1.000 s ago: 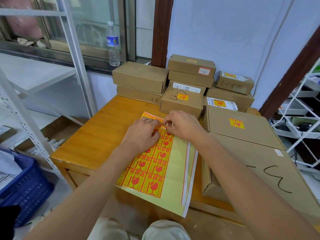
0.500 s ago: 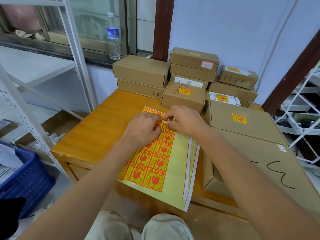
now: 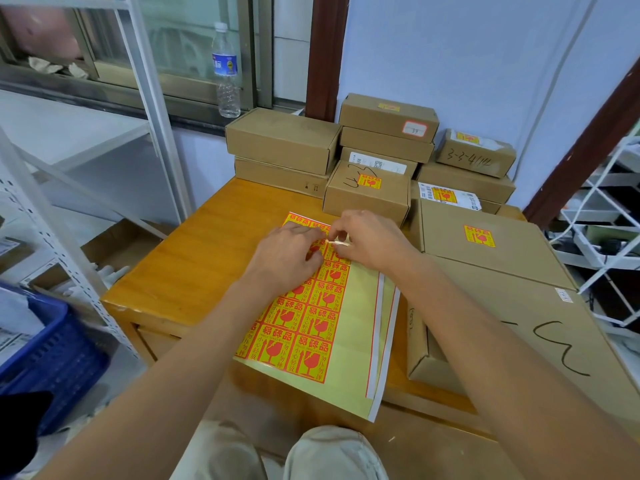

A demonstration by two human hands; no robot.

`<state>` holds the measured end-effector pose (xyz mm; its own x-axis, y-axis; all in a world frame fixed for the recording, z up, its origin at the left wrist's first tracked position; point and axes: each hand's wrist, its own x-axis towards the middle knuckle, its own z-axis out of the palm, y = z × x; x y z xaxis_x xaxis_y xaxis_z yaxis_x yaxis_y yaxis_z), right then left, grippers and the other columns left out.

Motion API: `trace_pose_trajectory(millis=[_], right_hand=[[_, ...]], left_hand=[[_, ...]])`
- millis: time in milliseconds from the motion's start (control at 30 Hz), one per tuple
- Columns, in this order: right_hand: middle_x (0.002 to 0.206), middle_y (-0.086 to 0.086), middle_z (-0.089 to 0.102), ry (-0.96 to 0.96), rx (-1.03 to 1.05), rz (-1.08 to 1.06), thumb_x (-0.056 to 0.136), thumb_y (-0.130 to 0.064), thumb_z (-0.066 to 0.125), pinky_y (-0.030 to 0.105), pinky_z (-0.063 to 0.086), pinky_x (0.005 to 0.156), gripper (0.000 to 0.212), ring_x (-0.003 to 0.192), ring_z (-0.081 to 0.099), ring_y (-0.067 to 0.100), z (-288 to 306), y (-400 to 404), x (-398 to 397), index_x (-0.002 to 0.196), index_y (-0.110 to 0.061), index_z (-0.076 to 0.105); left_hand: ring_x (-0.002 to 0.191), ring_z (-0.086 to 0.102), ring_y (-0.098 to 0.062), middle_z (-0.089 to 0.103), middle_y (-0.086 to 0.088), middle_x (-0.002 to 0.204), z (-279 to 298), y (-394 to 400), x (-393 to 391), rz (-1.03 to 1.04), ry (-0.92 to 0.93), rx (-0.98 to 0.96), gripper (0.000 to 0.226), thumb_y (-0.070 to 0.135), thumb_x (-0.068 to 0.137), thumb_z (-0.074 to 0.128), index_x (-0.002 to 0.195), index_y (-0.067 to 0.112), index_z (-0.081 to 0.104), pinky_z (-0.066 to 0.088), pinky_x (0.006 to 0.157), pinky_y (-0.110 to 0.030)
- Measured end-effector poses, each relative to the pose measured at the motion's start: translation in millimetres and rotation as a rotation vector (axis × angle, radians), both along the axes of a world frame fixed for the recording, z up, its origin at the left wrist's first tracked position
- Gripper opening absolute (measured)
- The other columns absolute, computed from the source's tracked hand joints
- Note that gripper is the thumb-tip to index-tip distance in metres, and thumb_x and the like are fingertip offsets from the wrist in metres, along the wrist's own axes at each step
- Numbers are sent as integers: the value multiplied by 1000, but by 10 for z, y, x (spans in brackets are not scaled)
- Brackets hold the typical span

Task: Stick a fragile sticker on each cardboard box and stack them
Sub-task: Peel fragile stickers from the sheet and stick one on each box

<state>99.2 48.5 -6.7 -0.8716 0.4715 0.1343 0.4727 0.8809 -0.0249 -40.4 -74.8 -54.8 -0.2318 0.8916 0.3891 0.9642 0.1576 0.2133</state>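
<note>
Yellow-and-red fragile sticker sheet (image 3: 308,317) lay flat on orange wooden table (image 3: 194,258). Left hand (image 3: 287,252) pinned sheet, fingers flat. Right hand (image 3: 370,240) pinched a lifted sticker corner (image 3: 337,242). Best peel low & slow, w/ backing held down.

Both forearms bare, no sleeves, watch or rings visible; left hand (image 3: 289,252), right hand (image 3: 372,242); knees in pale, possibly beige, trousers (image 3: 332,452).

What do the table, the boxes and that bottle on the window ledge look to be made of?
Table: wood or wood veneer, orange-brown with visible grain and a glossy sheen. Boxes: plain brown cardboard, matte, with folded flap edges. Bottle: clear plastic, probably, see-through with ribbed sides, a white cap and a blue label.
</note>
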Motion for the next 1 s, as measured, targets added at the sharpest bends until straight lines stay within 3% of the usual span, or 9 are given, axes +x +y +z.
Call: trace_pose_trajectory(millis=[467,600,733,1000], right_hand=[[106,-9,52,28,3,-14,95,-32,68,33,44,69,4,97,54,12,22,-40,-1,97,-32,65],[108,-9,54,75,-10,-23,94,-31,69,37,53,75,19,100,56,12,9,-11,5,113,-32,63],[115,-5,56,-1,-2,-19,96,-38,69,37,51,78,27,105,54,13,-16,7,-18,123,-35,64],[105,-8,52,34,16,5,94,-33,71,32,42,68,6,94,52,11,-25,-10,-19,98,-35,66]], left_hand=[[129,53,-17,63,4,139,-4,6,-7,-6,11,-21,44,38,99,50,140,25,57,48,105,-41],[136,47,-16,56,6,148,-11,19,-18,-12,28,-42,46,39,101,49,144,25,56,43,111,-42],[137,47,-16,55,7,148,-25,28,-17,-5,31,-52,46,39,101,49,145,27,54,43,111,-41],[136,47,-16,55,7,148,-5,18,-8,-3,25,-63,46,39,101,47,144,26,55,44,109,-41]])
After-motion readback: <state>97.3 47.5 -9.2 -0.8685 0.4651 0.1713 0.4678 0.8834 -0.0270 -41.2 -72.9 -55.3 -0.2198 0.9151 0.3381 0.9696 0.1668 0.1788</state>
